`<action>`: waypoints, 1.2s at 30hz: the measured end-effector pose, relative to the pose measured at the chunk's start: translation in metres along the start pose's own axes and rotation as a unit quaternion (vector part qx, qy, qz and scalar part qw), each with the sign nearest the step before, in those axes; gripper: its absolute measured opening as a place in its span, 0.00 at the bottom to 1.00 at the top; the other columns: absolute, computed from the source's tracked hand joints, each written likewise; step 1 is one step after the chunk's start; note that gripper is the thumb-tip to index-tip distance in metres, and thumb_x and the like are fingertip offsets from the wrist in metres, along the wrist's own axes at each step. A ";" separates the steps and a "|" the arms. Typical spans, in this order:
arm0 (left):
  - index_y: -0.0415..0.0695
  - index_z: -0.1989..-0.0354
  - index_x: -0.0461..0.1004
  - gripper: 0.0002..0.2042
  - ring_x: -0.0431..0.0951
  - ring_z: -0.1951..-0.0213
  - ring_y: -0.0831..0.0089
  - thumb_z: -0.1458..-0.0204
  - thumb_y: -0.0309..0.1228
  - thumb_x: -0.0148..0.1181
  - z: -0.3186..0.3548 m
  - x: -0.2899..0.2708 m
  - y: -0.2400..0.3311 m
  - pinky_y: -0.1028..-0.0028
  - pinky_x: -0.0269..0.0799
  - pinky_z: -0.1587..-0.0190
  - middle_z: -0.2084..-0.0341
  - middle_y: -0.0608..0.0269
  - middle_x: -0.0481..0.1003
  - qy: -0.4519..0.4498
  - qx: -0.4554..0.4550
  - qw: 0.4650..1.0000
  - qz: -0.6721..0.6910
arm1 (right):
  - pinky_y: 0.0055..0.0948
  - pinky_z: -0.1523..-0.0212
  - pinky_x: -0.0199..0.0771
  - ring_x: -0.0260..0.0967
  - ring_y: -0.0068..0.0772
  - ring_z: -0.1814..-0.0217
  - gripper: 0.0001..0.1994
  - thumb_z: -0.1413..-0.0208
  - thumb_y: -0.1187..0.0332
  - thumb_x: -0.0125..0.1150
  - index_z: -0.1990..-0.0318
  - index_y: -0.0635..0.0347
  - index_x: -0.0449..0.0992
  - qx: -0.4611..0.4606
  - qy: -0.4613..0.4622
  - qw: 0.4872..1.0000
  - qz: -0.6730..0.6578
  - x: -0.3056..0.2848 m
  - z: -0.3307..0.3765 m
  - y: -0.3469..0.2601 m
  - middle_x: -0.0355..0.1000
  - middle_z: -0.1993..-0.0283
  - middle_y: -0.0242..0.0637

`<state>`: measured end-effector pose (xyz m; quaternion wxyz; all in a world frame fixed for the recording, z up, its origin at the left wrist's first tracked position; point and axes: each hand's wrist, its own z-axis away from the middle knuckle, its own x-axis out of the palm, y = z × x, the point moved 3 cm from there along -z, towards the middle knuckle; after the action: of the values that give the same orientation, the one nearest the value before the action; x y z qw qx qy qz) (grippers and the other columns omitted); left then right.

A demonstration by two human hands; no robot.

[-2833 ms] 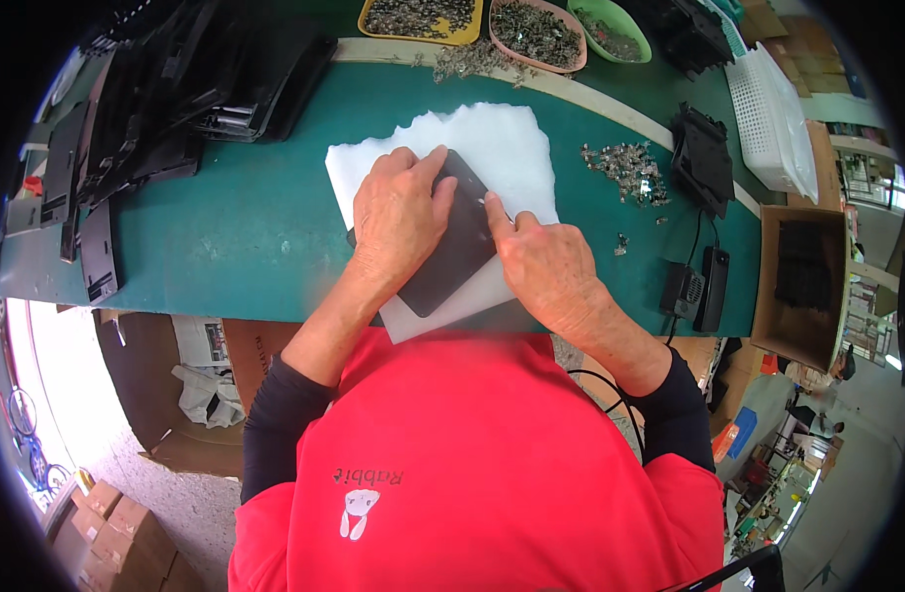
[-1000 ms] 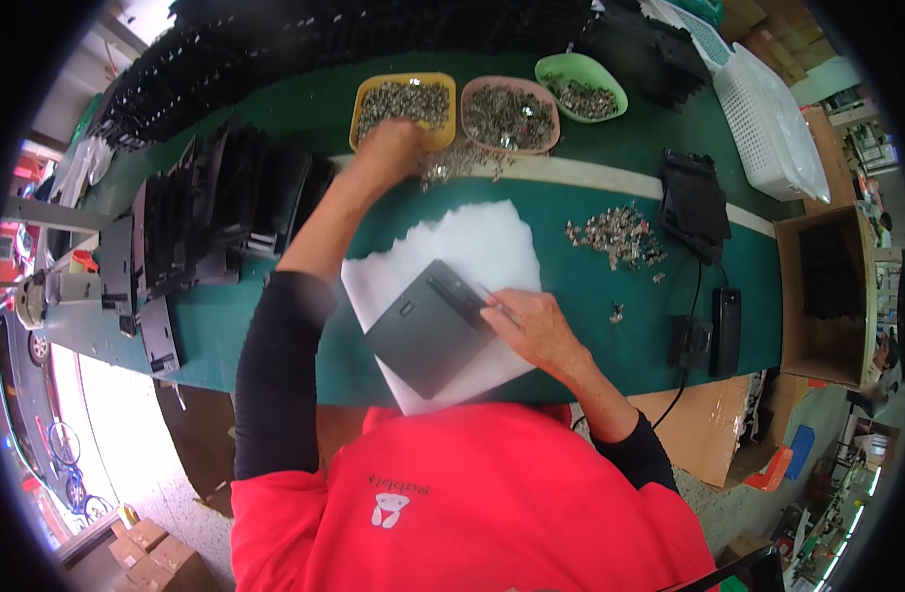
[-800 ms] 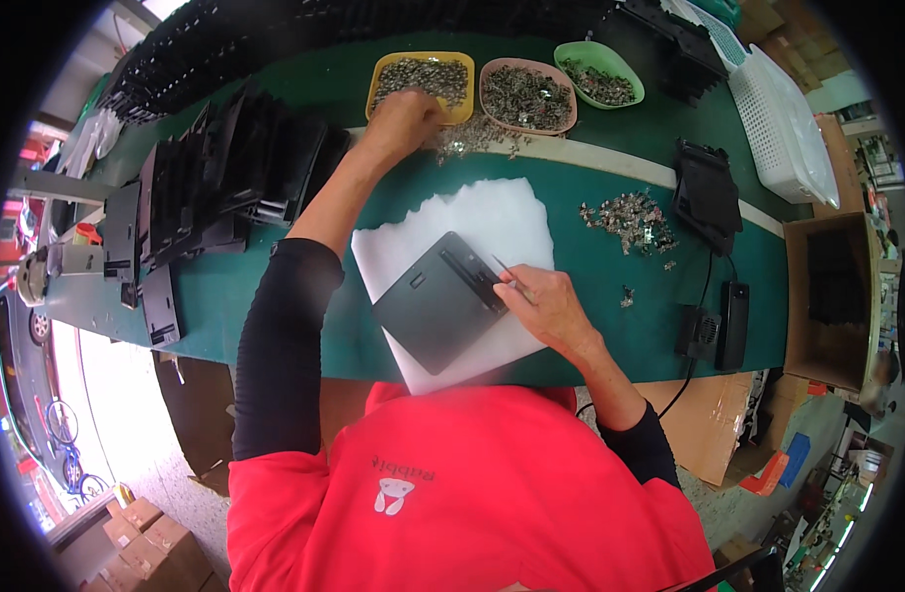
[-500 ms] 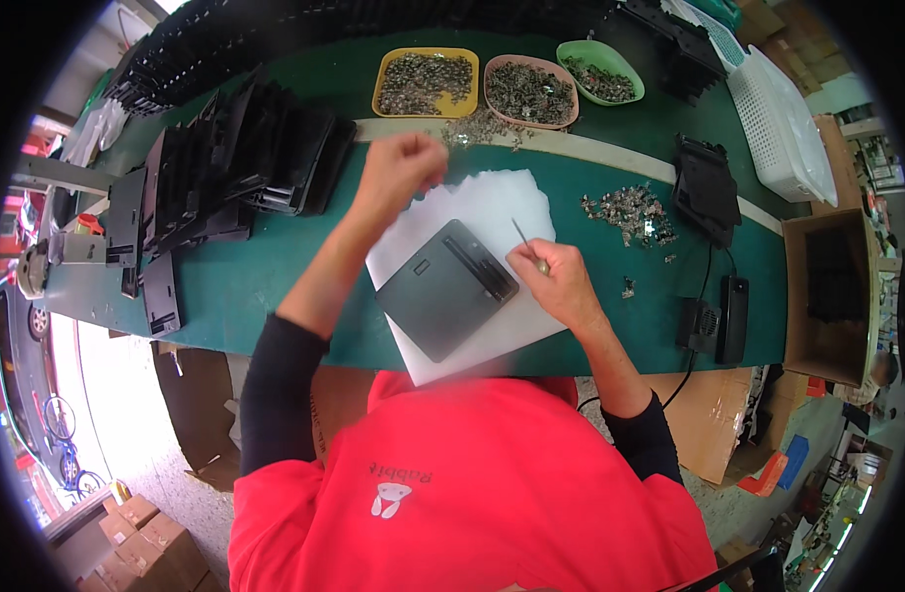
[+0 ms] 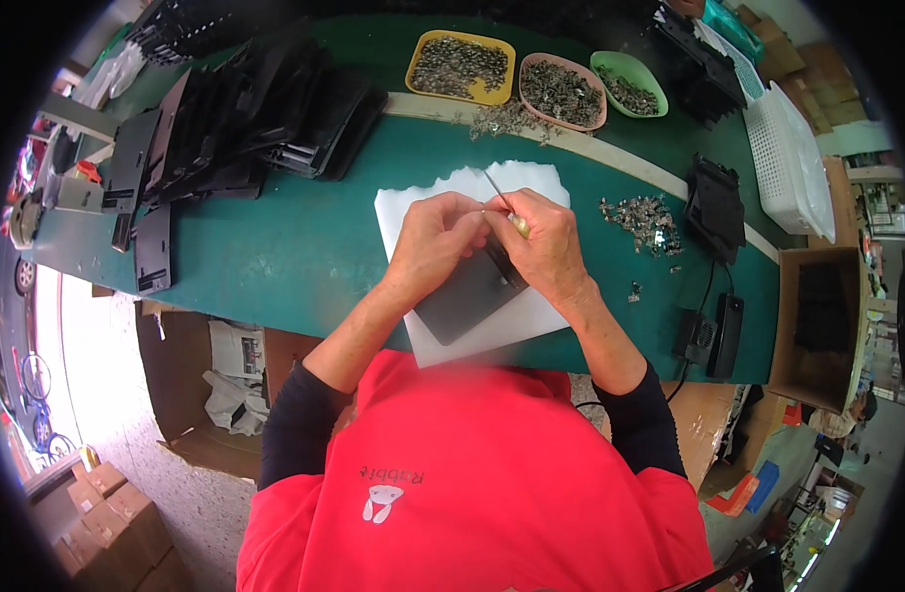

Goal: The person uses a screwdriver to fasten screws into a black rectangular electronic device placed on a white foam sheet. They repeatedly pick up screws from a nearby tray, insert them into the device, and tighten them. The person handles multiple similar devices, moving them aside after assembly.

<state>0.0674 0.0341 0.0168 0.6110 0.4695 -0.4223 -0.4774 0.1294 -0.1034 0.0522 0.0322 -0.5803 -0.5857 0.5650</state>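
Both my hands meet over a flat dark grey panel (image 5: 459, 304) lying on a white foam sheet (image 5: 398, 209). My right hand (image 5: 549, 247) is closed round a slim tool (image 5: 518, 226) with a yellowish handle and a thin metal shaft that points up and left. My left hand (image 5: 434, 245) pinches thumb and fingers together close to the right fingertips. Anything in that pinch is too small or hidden to name. The hands cover the panel's upper part, and a black slotted strip shows partly beneath the right hand.
Small metal parts fill a yellow tray (image 5: 511, 61), a pink tray (image 5: 602, 111) and a green tray (image 5: 661, 97). More lie in a loose pile (image 5: 642, 225) on the right. Black panels (image 5: 245, 123) are stacked at left. A black adapter (image 5: 730, 335) with cables sits near the right edge.
My left hand has come down from near the yellow tray to meet my right hand over the panel. The right hand has moved slightly up and left with the tool.
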 end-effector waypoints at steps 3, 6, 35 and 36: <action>0.36 0.61 0.76 0.08 0.74 0.71 0.82 0.39 0.28 0.55 0.001 0.001 -0.002 0.80 0.71 0.68 0.74 0.67 0.77 0.014 -0.011 1.000 0.008 | 0.40 0.65 0.74 0.73 0.50 0.66 0.04 0.44 0.73 0.56 0.68 0.65 0.74 -0.056 -0.014 0.998 0.038 0.000 -0.001 -0.003 0.73 0.69 0.47; 0.36 0.62 0.77 0.08 0.74 0.73 0.82 0.40 0.29 0.56 0.006 -0.001 -0.001 0.80 0.70 0.70 0.75 0.67 0.77 0.032 0.005 0.999 -0.020 | 0.38 0.68 0.73 0.73 0.50 0.68 0.05 0.44 0.72 0.56 0.69 0.64 0.74 -0.026 -0.061 0.998 0.018 -0.003 -0.006 0.001 0.74 0.71 0.47; 0.39 0.60 0.79 0.14 0.70 0.57 0.57 0.55 0.31 0.68 0.028 -0.024 -0.021 0.61 0.66 0.52 0.62 0.56 0.70 0.153 0.197 0.887 -0.390 | 0.44 0.62 0.73 0.70 0.56 0.61 0.05 0.54 0.81 0.54 0.69 0.65 0.69 -0.121 -0.361 0.911 0.155 0.017 -0.043 0.017 0.66 0.62 0.47; 0.39 0.60 0.79 0.14 0.69 0.57 0.57 0.56 0.31 0.69 0.028 -0.024 -0.021 0.61 0.66 0.52 0.62 0.56 0.70 0.155 0.199 0.890 -0.380 | 0.44 0.63 0.73 0.71 0.55 0.63 0.05 0.55 0.81 0.55 0.68 0.64 0.69 -0.133 -0.362 0.908 0.166 0.017 -0.043 0.015 0.65 0.62 0.46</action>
<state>0.0317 0.0511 0.0008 0.3343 0.7739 -0.1984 -0.5000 0.1635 -0.0687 0.0466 -0.3536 -0.4242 -0.5216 0.6504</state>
